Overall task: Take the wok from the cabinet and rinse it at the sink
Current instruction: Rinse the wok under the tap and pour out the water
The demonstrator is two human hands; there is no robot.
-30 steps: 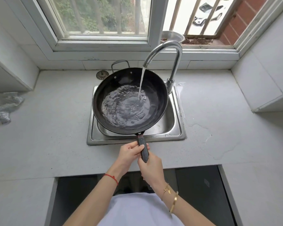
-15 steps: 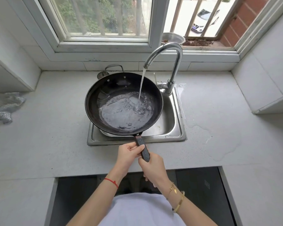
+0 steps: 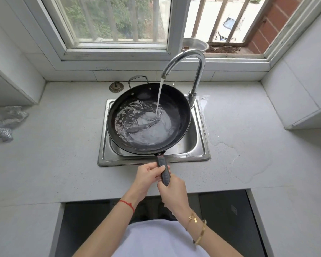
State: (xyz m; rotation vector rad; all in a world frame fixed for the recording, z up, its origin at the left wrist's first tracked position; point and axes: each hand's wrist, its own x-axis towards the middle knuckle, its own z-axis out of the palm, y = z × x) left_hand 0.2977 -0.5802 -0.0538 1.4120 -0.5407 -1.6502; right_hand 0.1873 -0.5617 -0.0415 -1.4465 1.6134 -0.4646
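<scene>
A black wok (image 3: 180, 112) hangs over the steel sink (image 3: 198, 151), with water swirling in its bottom. Its small loop handle points toward the window and its long dark handle (image 3: 164, 171) points toward me. My left hand (image 3: 146, 177) grips the long handle from the left. My right hand (image 3: 172, 193) grips the handle's end just below it. The chrome faucet (image 3: 196, 71) arches over the wok and pours a stream of water into its middle.
A round sink strainer (image 3: 116, 87) lies on the grey counter behind the sink. A crumpled grey cloth (image 3: 6, 121) sits at the far left. A wet patch (image 3: 248, 160) spreads right of the sink. A metal bowl (image 3: 194, 44) stands on the windowsill.
The wok has swung back to the right over the sink, and the water inside it has sloshed round. Both hands have kept their grip on the long handle.
</scene>
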